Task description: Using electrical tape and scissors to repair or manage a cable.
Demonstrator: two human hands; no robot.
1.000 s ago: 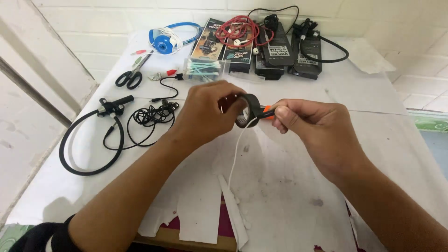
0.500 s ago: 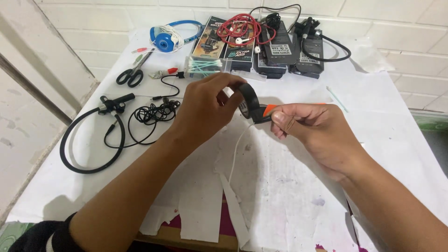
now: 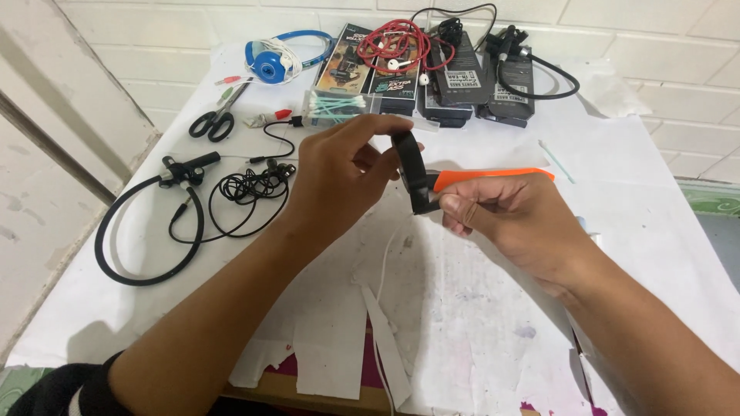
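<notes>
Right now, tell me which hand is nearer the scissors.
Left. The left hand is just right of the scissors and nearer the camera; the right hand sits farther right.

Both my hands up over mid tabletop (image 3: 655, 254). Boxes (image 3: 432, 73) along the far edge, headphones (image 3: 274, 62) to their left. Scissors (image 3: 213, 122) far left, swab box (image 3: 335, 108) right of them. Coiled earphones (image 3: 250, 189) left of my left hand (image 3: 339, 173), neckband (image 3: 150, 231) further left.

Both hands (image 3: 339, 173) (image 3: 505, 212) raised, fingers pinched
</notes>
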